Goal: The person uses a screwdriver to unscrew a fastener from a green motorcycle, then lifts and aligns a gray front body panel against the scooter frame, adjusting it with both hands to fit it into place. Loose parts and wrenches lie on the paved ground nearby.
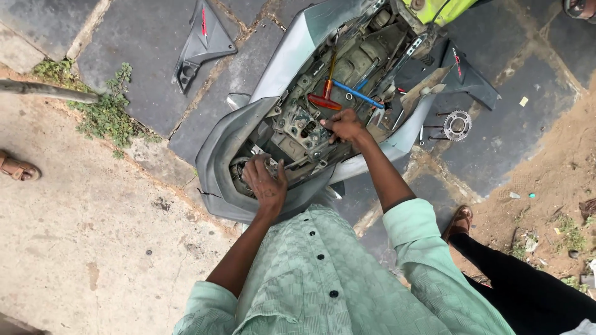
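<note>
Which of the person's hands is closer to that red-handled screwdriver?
Right. The right hand sits just below the red-handled screwdriver, nearly touching; the left hand is farther down at the scooter's rear.

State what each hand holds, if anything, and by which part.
The right hand is closed on a slim metal tool, gripping its upper end. The left hand rests on parts at the scooter's rear; whether it grips anything cannot be told.

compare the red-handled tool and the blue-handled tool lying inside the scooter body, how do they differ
The red-handled tool has a broad flat red grip and a short shaft; the blue-handled tool is a long thin bar. The red one lies nearer the right hand; the blue one reaches farther right. Both rest loose, unheld, inside the open scooter body.
</note>
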